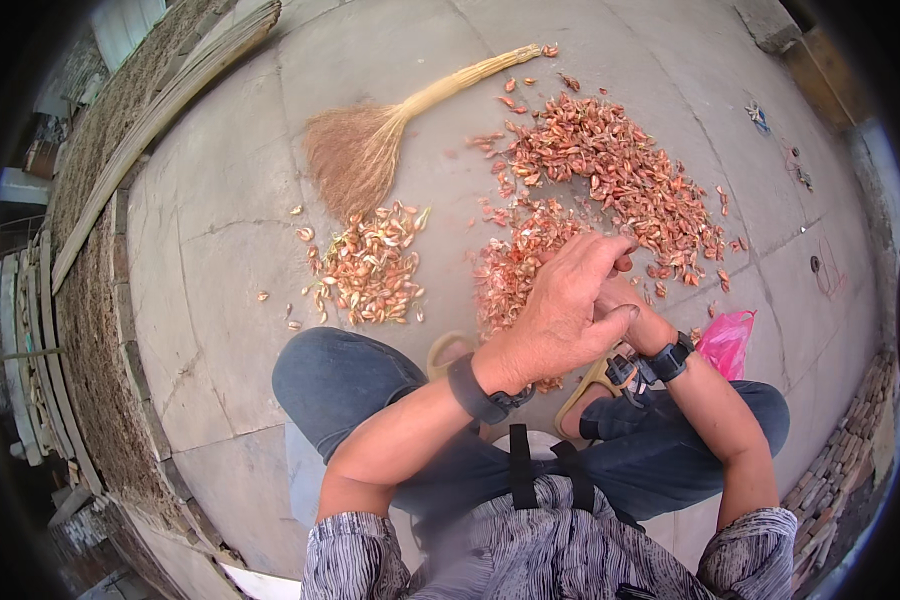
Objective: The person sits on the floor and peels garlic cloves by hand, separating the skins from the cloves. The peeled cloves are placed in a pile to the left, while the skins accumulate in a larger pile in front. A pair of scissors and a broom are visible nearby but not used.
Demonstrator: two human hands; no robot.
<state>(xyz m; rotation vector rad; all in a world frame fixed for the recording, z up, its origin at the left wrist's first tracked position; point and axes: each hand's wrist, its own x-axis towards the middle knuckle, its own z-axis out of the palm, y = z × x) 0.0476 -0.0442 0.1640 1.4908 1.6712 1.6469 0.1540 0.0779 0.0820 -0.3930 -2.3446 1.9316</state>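
Note:
My left hand (566,311) crosses over my right hand (634,315), above the lower part of the reddish bulb pile. The fingers overlap, and whether a bulb is between them is hidden. Beyond them lies a large curved pile of reddish-skinned bulbs, likely shallots (607,150), on the concrete. Loose papery skins (506,281) are heaped nearer to my feet. Left of these sits a smaller pile of paler bulbs (375,274), some with green shoots. A straw broom (397,124) lies flat behind the paler pile, its bristles close to it.
A pink plastic bag (726,341) is beside my knee at the right. Small cords and bits (757,116) lie on the far right floor. Long wooden boards (165,127) and a brick-edged soil strip (94,360) run along the left. Stacked bricks (832,465) stand at lower right.

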